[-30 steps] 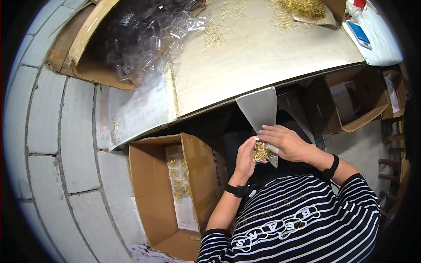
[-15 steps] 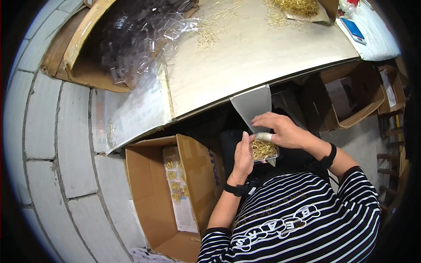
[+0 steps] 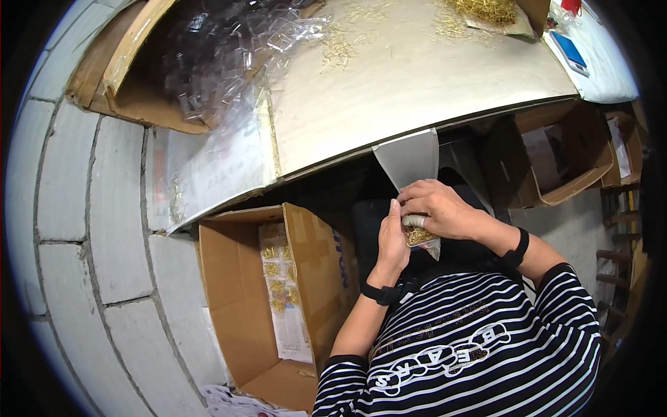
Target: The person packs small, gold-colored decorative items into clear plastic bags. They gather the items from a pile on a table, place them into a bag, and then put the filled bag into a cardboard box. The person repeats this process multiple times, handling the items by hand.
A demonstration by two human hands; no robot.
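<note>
In front of my body I hold a small clear plastic box (image 3: 431, 247) filled with thin gold-coloured metal pieces (image 3: 419, 235). My left hand (image 3: 394, 243) is closed along the box's left side, thumb pointing up. Bent over its top are the fingers of my right hand (image 3: 445, 210), closed against the box, with a pale wrapping (image 3: 415, 221) round one digit. The fingers hide most of the box's upper part, so I cannot tell whether a lid is on it.
Clear plastic boxes (image 3: 222, 62) lie heaped in a tipped carton at far left. Loose gold pieces (image 3: 338, 48) and a bigger pile (image 3: 486, 10) rest on the table (image 3: 417, 83). A cardboard box (image 3: 236, 299) beside me holds several filled packs (image 3: 278, 278). A blue-topped device (image 3: 570, 52) sits far right.
My right hand has come down over the box, its fingers bending onto the top and covering more of the gold pieces. My left hand keeps its hold. The view has shifted slightly.
</note>
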